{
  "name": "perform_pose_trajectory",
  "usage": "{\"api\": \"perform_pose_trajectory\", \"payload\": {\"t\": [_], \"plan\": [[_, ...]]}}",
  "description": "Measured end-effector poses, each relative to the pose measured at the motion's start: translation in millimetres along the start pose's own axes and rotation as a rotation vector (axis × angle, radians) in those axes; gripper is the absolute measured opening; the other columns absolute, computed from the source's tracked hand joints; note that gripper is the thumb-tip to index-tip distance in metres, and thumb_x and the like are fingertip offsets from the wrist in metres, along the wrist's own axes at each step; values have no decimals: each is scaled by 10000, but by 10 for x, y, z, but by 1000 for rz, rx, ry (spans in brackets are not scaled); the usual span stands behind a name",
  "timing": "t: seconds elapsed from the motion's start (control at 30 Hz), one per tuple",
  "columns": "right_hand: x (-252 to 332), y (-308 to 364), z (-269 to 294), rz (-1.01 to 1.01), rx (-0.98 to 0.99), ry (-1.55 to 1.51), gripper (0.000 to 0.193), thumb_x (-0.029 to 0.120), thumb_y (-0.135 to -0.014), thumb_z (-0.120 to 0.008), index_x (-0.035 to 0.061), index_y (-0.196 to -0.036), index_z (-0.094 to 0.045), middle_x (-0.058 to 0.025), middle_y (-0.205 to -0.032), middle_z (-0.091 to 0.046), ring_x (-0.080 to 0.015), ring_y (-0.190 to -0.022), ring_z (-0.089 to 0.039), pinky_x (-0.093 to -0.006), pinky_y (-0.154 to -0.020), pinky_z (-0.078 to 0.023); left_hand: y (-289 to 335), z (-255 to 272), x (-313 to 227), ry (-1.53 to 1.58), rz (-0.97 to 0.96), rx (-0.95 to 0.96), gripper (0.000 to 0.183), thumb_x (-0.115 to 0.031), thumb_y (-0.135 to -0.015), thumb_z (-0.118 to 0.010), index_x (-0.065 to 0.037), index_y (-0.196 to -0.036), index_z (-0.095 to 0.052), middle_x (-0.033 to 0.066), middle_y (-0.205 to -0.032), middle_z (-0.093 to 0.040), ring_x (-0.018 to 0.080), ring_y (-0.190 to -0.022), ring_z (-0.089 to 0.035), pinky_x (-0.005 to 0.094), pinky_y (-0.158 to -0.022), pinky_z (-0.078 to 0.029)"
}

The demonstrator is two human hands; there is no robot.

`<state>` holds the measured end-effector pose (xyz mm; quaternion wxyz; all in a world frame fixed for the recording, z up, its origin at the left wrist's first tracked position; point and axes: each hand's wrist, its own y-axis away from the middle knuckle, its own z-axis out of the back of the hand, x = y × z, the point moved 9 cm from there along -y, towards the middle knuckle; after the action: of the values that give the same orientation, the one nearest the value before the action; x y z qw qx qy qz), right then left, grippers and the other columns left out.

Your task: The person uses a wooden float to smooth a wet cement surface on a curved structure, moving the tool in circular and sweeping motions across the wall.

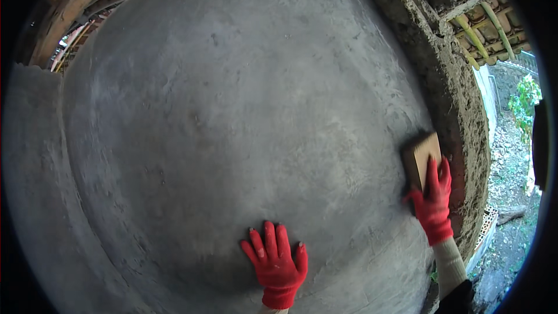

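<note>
Block (428, 146), rectangular, with a flat tan face and darker side, sits against the mottled grey wall (250, 104) near its right edge. The red-gloved right hand (434, 200) has its grip around the block's lower end; the red-gloved left hand (279, 266) rests on the wall, fingers spread.

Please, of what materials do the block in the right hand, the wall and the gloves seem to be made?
Block: probably unvarnished wood, judging by its pale tan, matte face.
Wall: likely cement plaster, fairly smooth; it is grey with cloudy patches and small marks.
Gloves: seemingly knitted fabric, matte red, close-fitting at the cuffs; fibre unclear.
</note>
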<state>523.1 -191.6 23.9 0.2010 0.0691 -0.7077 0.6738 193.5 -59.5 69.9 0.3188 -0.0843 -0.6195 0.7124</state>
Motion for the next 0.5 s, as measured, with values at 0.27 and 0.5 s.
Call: {"api": "perform_pose_trajectory", "payload": {"t": [0.27, 0.5], "plan": [[-329, 1409, -71, 78, 19, 75, 846, 398, -852, -641, 61, -1530, -262, -377, -1483, -269, -556, -1301, -366, -604, -1075, -310, 51, -2, 87, 22, 8, 0, 605, -353, -859, -584, 52, -1301, -502, 255, -1391, -460, 537, -1314, -347, 694, -1105, -207], [-325, 851, 91, 111, 18, 24, 838, 224, -711, -767, 6, -1430, -395, -371, -1461, -304, -537, -1301, -369, -577, -1047, -348, 40, -44, -50, 8, -19, -13, 594, -344, -886, -548, 62, -1315, -486, 255, -1426, -434, 528, -1352, -319, 681, -1126, -190]]}}
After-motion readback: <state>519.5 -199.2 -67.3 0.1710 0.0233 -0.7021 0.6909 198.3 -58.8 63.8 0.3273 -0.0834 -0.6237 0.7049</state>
